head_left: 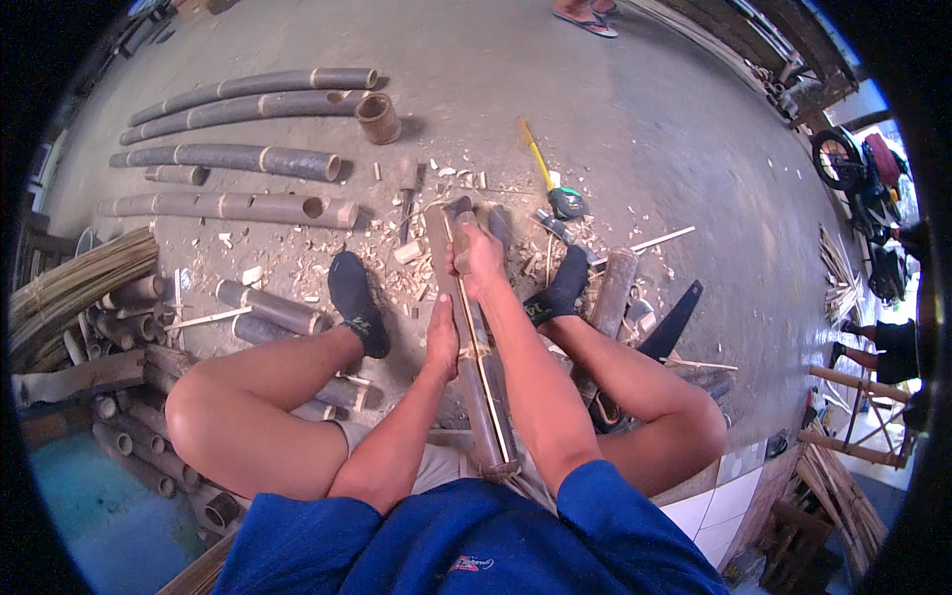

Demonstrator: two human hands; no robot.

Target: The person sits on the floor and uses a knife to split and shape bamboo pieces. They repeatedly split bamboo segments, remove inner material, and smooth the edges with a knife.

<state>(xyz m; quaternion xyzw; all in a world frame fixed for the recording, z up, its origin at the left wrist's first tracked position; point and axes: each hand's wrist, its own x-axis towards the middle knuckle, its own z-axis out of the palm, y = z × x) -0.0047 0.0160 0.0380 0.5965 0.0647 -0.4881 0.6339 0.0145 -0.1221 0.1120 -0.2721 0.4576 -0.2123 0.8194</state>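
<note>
A dark bamboo tube (485, 402) with a pale split running along its length lies between my legs, its near end against my lap. My left hand (443, 339) grips the tube's left side near its middle. Farther up, my right hand (480, 260) is closed at the tube's far part; its fingers hide what they hold. Just beyond the tube, a chisel-like tool with a wooden handle (408, 174) rests on the floor. A hammer-like tool (551, 224) and a yellow-and-black tape measure (566, 202) lie to the right of my right hand.
Long bamboo poles (233, 205) and a short bamboo cup (378, 118) lie at the far left. Pale shavings (407, 278) cover the floor between my feet. A black-bladed saw (672, 322) lies by my right leg. Bamboo bundles (84, 283) are stacked left. Another person's feet (587, 20) show far ahead.
</note>
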